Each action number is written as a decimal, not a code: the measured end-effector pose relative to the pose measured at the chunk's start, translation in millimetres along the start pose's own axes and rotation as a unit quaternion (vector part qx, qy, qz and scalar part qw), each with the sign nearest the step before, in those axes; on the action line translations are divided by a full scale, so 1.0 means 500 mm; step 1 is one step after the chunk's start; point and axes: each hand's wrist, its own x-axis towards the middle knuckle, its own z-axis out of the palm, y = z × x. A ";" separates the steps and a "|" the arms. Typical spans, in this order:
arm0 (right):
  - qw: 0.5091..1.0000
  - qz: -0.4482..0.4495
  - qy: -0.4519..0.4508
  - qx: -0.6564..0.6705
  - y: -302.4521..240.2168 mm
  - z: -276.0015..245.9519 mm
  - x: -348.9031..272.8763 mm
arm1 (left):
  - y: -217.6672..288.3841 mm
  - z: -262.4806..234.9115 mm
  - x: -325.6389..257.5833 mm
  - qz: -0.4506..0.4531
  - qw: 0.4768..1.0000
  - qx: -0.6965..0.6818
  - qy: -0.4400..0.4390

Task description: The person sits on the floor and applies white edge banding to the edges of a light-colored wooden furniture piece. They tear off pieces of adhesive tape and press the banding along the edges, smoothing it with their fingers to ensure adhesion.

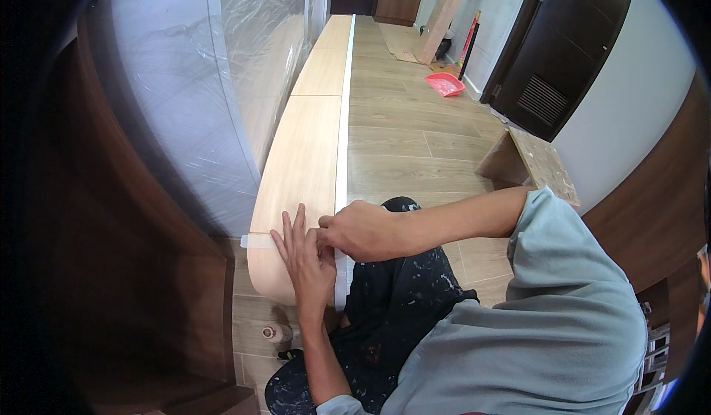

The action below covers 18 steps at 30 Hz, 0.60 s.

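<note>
Two hands meet at the near end of the long wooden board. Your left hand lies flat, fingers spread, on its surface. Your right hand is closed, pinching the white edge strip along the board's right side.
</note>
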 end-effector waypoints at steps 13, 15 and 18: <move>0.960 0.060 0.187 0.197 -0.014 -0.011 -0.174 | 0.000 -0.009 0.004 -0.028 0.999 -0.024 -0.038; 0.958 0.071 0.165 0.223 -0.004 0.027 -0.218 | -0.004 -0.007 0.001 -0.023 0.998 -0.050 -0.032; 0.957 0.085 0.107 0.256 -0.010 0.106 -0.286 | -0.007 -0.007 -0.005 -0.014 0.998 -0.057 -0.019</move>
